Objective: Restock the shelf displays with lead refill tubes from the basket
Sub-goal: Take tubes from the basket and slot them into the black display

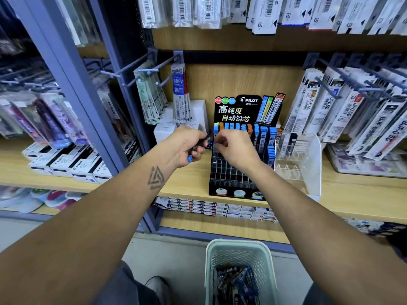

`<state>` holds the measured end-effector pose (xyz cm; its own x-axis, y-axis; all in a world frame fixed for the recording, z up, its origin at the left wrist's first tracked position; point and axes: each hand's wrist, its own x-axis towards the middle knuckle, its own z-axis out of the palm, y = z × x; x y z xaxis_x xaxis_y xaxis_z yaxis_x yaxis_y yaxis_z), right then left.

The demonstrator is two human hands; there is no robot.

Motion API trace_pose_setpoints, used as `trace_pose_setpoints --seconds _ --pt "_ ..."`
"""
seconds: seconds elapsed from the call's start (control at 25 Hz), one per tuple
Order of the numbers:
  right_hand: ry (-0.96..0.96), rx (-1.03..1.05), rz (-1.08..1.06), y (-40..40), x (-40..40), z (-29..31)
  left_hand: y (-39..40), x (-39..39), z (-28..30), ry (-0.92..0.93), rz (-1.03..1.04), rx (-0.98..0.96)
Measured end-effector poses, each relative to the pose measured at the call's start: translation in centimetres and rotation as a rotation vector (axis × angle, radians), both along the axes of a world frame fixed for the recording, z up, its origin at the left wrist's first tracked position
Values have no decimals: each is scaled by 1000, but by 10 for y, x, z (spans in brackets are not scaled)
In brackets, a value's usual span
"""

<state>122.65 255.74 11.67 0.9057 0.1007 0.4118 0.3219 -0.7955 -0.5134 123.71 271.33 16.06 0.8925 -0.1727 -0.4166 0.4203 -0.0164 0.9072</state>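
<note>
A black Pilot lead display rack (233, 179) stands on the wooden shelf (189, 183), its back rows filled with blue-capped refill tubes (263, 137) and its front slots bare. My left hand (189, 146) grips a small bunch of blue-capped tubes just left of the rack. My right hand (235, 148) pinches a single blue tube at the rack's upper left slots. On the floor below sits a pale green basket (271, 267) holding several dark blue tubes (235, 285).
A clear acrylic holder (308, 164) stands right of the rack. White boxes (176, 126) sit behind my left hand. Pen refill packs hang on hooks (343, 84) at both sides. A grey shelf post (72, 84) rises at the left. My shoe (157, 287) is near the basket.
</note>
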Motion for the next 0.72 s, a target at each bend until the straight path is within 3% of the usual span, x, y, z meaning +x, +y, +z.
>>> trace_pose_setpoints --seconds 0.12,0.2,0.32,0.4,0.72 --pt "-57 -152 4 0 0 -2 -2 -4 1 -22 -37 10" --pt "-46 -72 -1 -2 -1 3 -4 -9 2 -78 -63 44" --pt "240 610 -3 -14 -9 28 -9 -12 0 -155 -78 56" --pt "417 855 79 -24 -19 39 -14 -14 -1 -178 -86 21" --pt "402 846 57 -71 -40 42 -33 -17 9 -119 -36 -156"
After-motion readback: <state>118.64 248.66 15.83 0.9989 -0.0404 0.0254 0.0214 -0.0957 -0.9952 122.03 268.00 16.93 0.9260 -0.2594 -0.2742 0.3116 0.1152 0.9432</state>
